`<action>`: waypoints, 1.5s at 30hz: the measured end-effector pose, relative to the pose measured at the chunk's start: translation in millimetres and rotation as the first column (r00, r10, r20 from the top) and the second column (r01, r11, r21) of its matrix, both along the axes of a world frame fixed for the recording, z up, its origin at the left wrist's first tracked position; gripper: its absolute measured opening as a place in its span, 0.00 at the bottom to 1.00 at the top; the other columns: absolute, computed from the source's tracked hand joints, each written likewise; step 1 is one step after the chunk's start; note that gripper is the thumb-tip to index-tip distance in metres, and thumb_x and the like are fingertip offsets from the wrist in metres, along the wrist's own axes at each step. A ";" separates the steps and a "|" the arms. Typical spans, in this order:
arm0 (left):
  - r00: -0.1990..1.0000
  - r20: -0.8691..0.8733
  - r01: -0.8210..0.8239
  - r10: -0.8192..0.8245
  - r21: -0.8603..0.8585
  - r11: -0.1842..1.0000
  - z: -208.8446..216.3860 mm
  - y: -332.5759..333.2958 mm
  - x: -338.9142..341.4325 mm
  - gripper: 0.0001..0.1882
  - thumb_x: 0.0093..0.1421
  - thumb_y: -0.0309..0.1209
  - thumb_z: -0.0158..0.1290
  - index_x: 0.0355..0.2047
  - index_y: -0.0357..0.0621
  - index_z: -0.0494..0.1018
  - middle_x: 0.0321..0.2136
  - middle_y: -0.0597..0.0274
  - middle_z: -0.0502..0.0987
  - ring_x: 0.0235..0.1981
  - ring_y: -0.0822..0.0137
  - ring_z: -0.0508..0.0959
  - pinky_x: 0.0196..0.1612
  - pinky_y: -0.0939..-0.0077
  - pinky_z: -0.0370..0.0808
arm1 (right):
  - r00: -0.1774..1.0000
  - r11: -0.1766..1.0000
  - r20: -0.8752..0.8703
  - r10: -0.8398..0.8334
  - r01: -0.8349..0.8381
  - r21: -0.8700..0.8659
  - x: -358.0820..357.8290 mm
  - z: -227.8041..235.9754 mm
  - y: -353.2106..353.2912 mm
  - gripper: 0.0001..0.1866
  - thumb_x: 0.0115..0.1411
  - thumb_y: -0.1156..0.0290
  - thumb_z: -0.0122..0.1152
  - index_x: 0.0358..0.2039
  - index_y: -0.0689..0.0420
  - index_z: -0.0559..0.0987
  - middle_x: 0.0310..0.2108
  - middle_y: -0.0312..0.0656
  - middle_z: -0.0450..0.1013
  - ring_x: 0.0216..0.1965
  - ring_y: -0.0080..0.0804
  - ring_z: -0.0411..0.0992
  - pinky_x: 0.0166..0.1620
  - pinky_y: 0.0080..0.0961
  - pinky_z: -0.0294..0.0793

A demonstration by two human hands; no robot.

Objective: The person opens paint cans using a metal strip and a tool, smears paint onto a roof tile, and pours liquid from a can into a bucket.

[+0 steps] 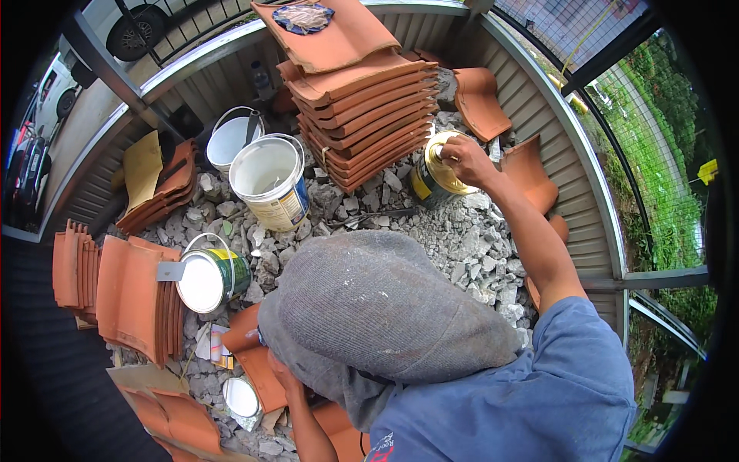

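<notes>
My right hand (464, 158) reaches out over the rubble, and its fingers are closed on the gold lid of a tin can (428, 185). The can stands on the stones just in front of a tall stack of orange roof tiles (366, 108). My left hand (280, 376) is low and close to my body, against the edge of a single orange roof tile (252, 356) that lies on the rubble. A grey cap (385, 304) hides most of that hand, so its grip does not show.
Two white buckets (268, 179) (231, 138) stand at the back left. An open can of white paint (209, 281) and a small open can (242, 400) sit nearer. More tile stacks (135, 296) line the left. Grey rubble (469, 239) covers the floor, and a corrugated metal wall (573, 192) curves around.
</notes>
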State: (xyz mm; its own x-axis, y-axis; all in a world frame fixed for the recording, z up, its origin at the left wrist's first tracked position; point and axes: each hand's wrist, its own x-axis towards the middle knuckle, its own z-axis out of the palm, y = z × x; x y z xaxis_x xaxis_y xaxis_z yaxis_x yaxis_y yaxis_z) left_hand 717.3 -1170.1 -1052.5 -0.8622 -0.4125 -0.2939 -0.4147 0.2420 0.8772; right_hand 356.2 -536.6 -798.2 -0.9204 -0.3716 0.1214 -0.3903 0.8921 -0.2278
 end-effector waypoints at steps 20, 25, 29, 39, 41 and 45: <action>0.999 -0.012 0.042 -0.043 -0.060 0.997 23.1 21.6 -22.9 0.28 0.77 0.47 0.40 0.60 0.32 0.68 0.56 0.43 0.72 0.58 0.43 0.72 0.64 0.55 0.66 | 0.902 0.861 0.051 -0.429 0.425 -0.278 0.0 -14.2 2.2 0.09 0.58 0.71 0.71 0.39 0.59 0.87 0.39 0.51 0.81 0.45 0.50 0.80 0.51 0.41 0.78; 0.995 -0.094 0.029 -0.037 -0.094 0.995 -3.8 18.6 -13.2 0.29 0.77 0.46 0.42 0.65 0.33 0.66 0.60 0.44 0.71 0.62 0.44 0.72 0.66 0.56 0.66 | 0.870 0.830 0.145 -0.471 0.492 -0.263 -4.7 -8.1 7.5 0.11 0.58 0.69 0.72 0.40 0.59 0.88 0.39 0.52 0.83 0.43 0.51 0.81 0.50 0.42 0.79; 0.832 -0.470 0.113 0.297 0.665 0.738 -24.4 16.8 -3.0 0.30 0.76 0.44 0.47 0.67 0.31 0.64 0.63 0.45 0.71 0.63 0.47 0.72 0.67 0.57 0.66 | 0.907 0.885 0.105 -0.409 0.422 -0.196 -9.7 -7.9 -0.3 0.15 0.58 0.69 0.72 0.45 0.57 0.87 0.44 0.50 0.82 0.46 0.51 0.80 0.52 0.42 0.78; 0.986 -0.164 -0.029 0.008 -0.122 0.992 28.0 28.7 -3.4 0.29 0.67 0.34 0.57 0.64 0.32 0.67 0.59 0.46 0.73 0.61 0.48 0.74 0.63 0.57 0.70 | 0.999 0.976 0.035 0.020 -0.027 0.216 -4.1 23.8 0.0 0.20 0.53 0.76 0.70 0.49 0.51 0.85 0.46 0.41 0.78 0.50 0.47 0.78 0.53 0.44 0.78; 0.986 -0.168 -0.023 -0.009 -0.184 0.983 26.0 15.8 8.4 0.28 0.67 0.32 0.58 0.64 0.32 0.67 0.60 0.46 0.72 0.61 0.47 0.74 0.63 0.56 0.70 | 0.996 0.981 0.091 0.011 -0.028 0.192 -8.7 28.5 -9.7 0.19 0.52 0.76 0.71 0.46 0.52 0.86 0.45 0.41 0.79 0.52 0.47 0.77 0.53 0.44 0.78; 0.983 -0.172 0.023 -0.064 -0.233 0.972 28.6 19.4 4.9 0.27 0.70 0.32 0.54 0.65 0.31 0.66 0.60 0.46 0.71 0.62 0.47 0.73 0.64 0.56 0.70 | 0.988 0.976 0.118 -0.103 0.078 0.202 -10.2 23.9 0.4 0.18 0.51 0.74 0.72 0.45 0.54 0.86 0.46 0.42 0.79 0.53 0.48 0.77 0.54 0.44 0.78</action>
State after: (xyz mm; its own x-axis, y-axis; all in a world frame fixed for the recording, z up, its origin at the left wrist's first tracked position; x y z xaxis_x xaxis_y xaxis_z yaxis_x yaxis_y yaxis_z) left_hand 722.2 -1150.6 -1023.9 -0.9105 -0.4118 -0.0371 -0.2424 0.4590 0.8547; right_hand 345.9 -536.2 -774.3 -0.9545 -0.2907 -0.0661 -0.2847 0.9546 -0.0872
